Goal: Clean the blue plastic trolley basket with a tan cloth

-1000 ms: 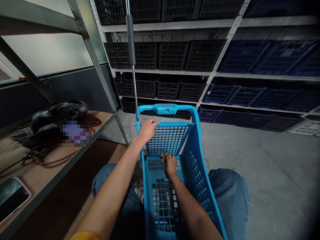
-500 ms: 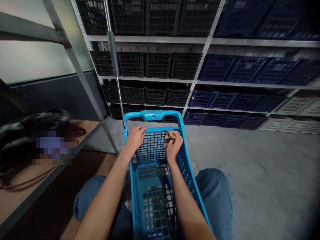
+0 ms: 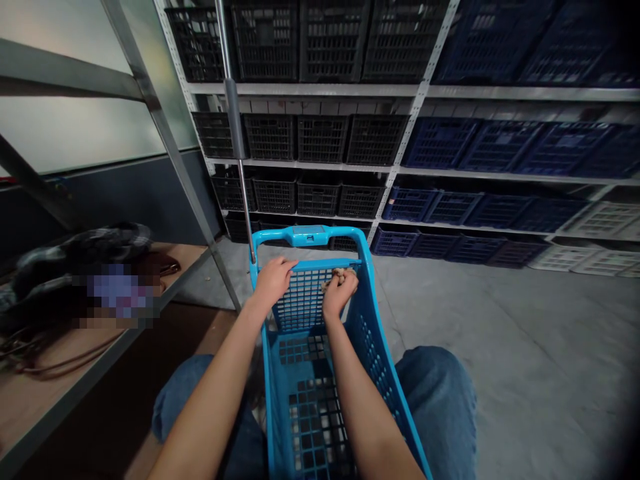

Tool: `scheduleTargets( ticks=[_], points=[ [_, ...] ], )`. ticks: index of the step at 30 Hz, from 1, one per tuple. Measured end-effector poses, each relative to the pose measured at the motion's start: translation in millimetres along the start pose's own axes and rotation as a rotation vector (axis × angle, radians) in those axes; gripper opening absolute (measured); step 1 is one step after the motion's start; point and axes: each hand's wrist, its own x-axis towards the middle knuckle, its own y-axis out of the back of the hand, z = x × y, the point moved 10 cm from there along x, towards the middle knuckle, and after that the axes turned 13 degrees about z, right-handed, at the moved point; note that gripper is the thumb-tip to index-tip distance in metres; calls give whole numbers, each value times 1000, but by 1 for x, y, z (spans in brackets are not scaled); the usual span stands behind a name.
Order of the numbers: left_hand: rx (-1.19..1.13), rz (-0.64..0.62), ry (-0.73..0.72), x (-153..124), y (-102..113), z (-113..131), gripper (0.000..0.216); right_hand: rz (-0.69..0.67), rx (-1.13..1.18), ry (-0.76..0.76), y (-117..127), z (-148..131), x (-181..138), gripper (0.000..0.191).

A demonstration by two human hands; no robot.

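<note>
A blue plastic shopping cart (image 3: pixel 371 313) stands between my knees, its grid-walled basket opening toward me. My left hand (image 3: pixel 273 283) is closed over the left part of the grid panel's top edge, fingers pointing right along it. My right hand (image 3: pixel 341 293) is inside the basket, close to the upper right of that panel. Bunched in its fingers is a crumpled beige cloth (image 3: pixel 343 273), mostly covered by the hand. Beyond both hands is the cart's handle (image 3: pixel 309 235).
A metal pole with a grey sleeve (image 3: pixel 234 120) rises from the cart's left corner. Shelving with black crates (image 3: pixel 320 137), blue crates (image 3: pixel 440 141) and white crates (image 3: pixel 565 257) stands ahead. At left, a wooden shelf (image 3: pixel 193 253) holds a dark checked cloth item (image 3: pixel 115 237).
My right hand, with the cloth, has moved slightly left along the grid panel, away from the right corner. My left hand stays on the panel edge. The view has shifted a little.
</note>
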Motion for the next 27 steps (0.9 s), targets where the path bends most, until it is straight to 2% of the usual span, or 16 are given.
scheduleTargets(
  ticks=[5, 7, 9, 11, 12, 15, 17, 18, 20, 23, 25, 27],
  points=[
    [0, -12, 4, 0, 2, -3, 38, -242, 101, 223, -17, -20, -17, 18],
    [-6, -16, 0, -1, 2, -2, 38, -221, 95, 231, -12, -13, -7, 17],
    [-10, -14, -4, -2, 2, -1, 39, -103, 59, 153, 0, -1, 5, 16],
    [-6, -3, 3, -1, 1, 0, 39, -22, 49, 86, 6, 1, 4, 17],
    [-2, 5, 9, -1, 0, -1, 39, -44, 63, 93, 2, -5, -2, 19],
    [12, 1, 8, -4, -2, 0, 42, -266, 132, 228, -22, -32, -34, 24],
    [28, 1, -30, -9, 1, 4, 45, -365, 160, 289, -29, -38, -44, 25],
    [38, 14, -56, -13, 5, 6, 46, -359, 159, 281, -28, -33, -40, 25],
    [58, 90, -76, -21, 18, 8, 46, -246, 124, 192, -16, -12, -18, 23],
    [63, 310, 110, -36, 44, -12, 50, -67, 64, 28, 0, 19, 9, 21],
    [13, 439, 319, -50, 51, -36, 61, -92, 80, 36, -5, 15, 6, 21],
    [-95, 505, 526, -63, 44, -62, 73, -209, 139, 133, -19, -6, -12, 19]
  ],
)
